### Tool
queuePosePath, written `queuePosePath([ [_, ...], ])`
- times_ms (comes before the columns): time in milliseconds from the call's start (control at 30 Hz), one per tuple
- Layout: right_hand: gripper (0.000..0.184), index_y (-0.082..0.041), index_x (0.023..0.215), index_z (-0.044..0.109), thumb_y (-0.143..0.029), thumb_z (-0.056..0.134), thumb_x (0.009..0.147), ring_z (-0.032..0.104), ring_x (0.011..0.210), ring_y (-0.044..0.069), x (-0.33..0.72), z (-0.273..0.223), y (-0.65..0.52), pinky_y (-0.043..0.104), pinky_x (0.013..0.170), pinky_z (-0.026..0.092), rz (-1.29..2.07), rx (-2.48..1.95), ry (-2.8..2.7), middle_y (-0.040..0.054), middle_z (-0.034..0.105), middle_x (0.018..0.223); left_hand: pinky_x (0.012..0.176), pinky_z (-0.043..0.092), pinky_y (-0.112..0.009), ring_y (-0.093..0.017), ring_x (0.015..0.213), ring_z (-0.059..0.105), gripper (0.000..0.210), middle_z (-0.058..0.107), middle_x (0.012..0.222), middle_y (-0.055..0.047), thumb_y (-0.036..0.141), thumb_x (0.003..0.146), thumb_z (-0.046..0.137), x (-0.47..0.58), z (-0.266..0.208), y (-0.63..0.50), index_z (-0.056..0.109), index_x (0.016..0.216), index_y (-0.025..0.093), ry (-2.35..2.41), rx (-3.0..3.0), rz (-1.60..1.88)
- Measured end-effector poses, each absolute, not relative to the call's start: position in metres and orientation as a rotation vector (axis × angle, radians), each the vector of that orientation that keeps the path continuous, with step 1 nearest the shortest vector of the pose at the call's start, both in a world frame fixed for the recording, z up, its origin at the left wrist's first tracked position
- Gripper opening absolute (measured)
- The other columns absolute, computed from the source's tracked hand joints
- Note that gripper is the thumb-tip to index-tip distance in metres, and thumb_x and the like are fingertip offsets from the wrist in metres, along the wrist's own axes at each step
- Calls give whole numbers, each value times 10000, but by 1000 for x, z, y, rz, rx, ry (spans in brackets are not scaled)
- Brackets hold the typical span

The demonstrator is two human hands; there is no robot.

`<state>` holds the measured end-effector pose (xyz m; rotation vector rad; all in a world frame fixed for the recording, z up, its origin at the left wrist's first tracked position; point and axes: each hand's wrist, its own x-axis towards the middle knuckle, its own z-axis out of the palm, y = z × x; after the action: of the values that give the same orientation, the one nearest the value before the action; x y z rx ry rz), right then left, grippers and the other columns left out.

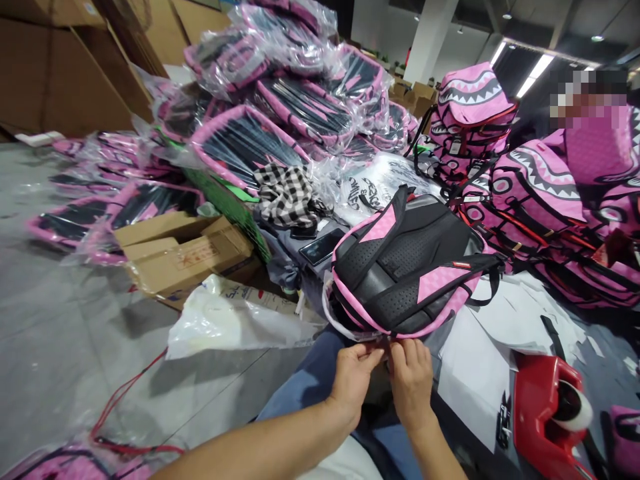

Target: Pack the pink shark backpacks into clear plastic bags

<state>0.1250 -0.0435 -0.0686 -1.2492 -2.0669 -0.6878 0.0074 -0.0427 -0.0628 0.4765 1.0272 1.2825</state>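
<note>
A pink and black backpack (400, 260) lies in front of me with its padded back and shoulder straps facing up. Clear plastic (327, 303) curves round its lower left side. At the backpack's near edge, my left hand (354, 377) is closed in a pinch, thumb and fingers together where the plastic ends. Close beside it, my right hand (413, 380) is closed too, its fingers curled down at the same edge. What lies between the fingertips is small and mostly hidden.
Plastic-wrapped pink backpacks (250, 143) are heaped behind; unwrapped ones (537, 180) stack at right. White sheets (475, 360) lie beside a red tape dispenser (537, 407). A phone (321, 247), checkered cloth (285, 193) and cardboard box (185, 257) are at left. A person stands far right.
</note>
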Motion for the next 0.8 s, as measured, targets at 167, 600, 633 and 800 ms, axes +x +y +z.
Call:
queuePosePath([
  [167, 192, -152, 1058, 598, -172, 471, 914, 528, 974, 292, 121, -62, -52, 409, 793, 425, -624, -1269, -2160, 147, 629, 1018, 745, 548, -339, -257, 777, 696, 279, 759, 732, -69, 395, 576, 849, 11, -43, -48, 777, 696, 153, 950, 561, 1247],
  [600, 287, -200, 757, 651, -407, 602, 950, 586, 660, 162, 126, -70, -43, 276, 659, 441, 356, -1343, -1542, 4, 661, 708, 1091, 412, -436, -278, 1094, 652, 399, 762, 1074, -105, 461, 684, 845, 2, -80, -41, 771, 943, 166, 731, 541, 1265],
  [633, 312, -192, 738, 666, -448, 631, 913, 585, 639, 164, 128, -69, -41, 277, 643, 453, 496, -1358, -1472, 11, 669, 687, 1089, 411, -436, -271, 1074, 657, 403, 765, 1050, -91, 449, 648, 876, 7, -85, -38, 770, 920, 171, 708, 482, 1274],
  [800, 406, -149, 791, 751, -548, 679, 808, 588, 595, 176, 139, -62, -33, 281, 593, 469, 862, -1399, -1341, 53, 716, 680, 1076, 409, -417, -246, 1007, 676, 429, 780, 975, -61, 384, 544, 949, 16, -97, -34, 775, 881, 182, 740, 411, 1254],
])
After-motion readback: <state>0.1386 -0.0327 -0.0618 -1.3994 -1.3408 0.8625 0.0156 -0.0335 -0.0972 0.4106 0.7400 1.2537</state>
